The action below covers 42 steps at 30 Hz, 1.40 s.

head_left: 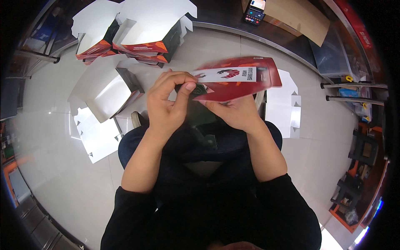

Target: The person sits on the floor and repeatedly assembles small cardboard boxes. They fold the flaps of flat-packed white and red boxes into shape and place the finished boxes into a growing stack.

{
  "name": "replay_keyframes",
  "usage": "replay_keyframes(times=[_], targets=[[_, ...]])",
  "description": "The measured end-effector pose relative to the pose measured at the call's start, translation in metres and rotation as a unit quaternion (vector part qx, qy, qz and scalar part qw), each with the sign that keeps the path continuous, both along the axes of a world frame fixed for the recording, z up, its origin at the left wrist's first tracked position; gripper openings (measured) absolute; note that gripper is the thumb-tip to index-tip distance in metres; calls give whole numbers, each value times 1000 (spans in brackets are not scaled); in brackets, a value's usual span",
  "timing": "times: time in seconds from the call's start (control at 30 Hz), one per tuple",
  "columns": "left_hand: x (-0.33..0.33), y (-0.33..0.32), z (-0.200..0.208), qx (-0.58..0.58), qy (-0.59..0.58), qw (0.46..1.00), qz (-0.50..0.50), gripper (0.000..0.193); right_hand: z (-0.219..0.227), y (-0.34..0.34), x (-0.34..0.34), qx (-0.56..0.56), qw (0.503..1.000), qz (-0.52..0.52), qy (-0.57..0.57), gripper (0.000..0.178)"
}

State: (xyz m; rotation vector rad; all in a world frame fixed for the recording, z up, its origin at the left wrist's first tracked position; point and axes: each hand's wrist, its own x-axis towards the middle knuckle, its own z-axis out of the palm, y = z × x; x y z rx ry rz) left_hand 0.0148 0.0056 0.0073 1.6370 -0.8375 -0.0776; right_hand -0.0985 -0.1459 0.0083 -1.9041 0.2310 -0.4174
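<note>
Above my lap is a red cardboard box [266, 75] with a white printed strip along one face. It is partly folded, with its panels standing apart, and its far edge is slightly blurred. My left hand [168, 100] pinches the box's left end between thumb and fingers. From below, my right hand [237, 112] grips the near red panel; most of its fingers are hidden behind the cardboard. On the floor to the left, an open box [110, 100] shows its white inside. A flat white cardboard blank [99, 137] lies beside it, and another white blank [283, 108] is on the right.
Open red-and-black boxes [146, 46] stand in stacks at the far left. A card payment terminal [254, 16] and a brown cardboard sheet [291, 16] sit on the far counter. Metal legs [350, 85] stick out at right, near an orange shelf [354, 200] with black items.
</note>
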Motion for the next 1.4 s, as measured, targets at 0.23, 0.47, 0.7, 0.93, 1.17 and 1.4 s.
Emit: replay_keyframes(times=[0.23, 0.47, 0.7, 0.93, 1.17, 1.4], targets=[[-12, -9, 1, 32, 105, 994, 8, 61, -12, -9, 6, 124, 989, -80, 23, 20], [-10, -10, 0, -18, 221, 972, -76, 90, 3, -8, 5, 136, 990, -46, 6, 27], [15, 12, -5, -136, 157, 978, 25, 80, 5, -9, 5, 120, 990, 56, -47, 67], [32, 23, 9, -247, 249, 926, 140, 69, 4, -2, 9, -178, 963, 163, -119, 45], [12, 9, 5, -240, 303, 916, 110, 78, 5, 4, 11, -202, 957, 3, -208, 15], [1, -2, -8, -191, 230, 951, 76, 81, 3, 23, 7, -136, 969, -128, -161, 16]])
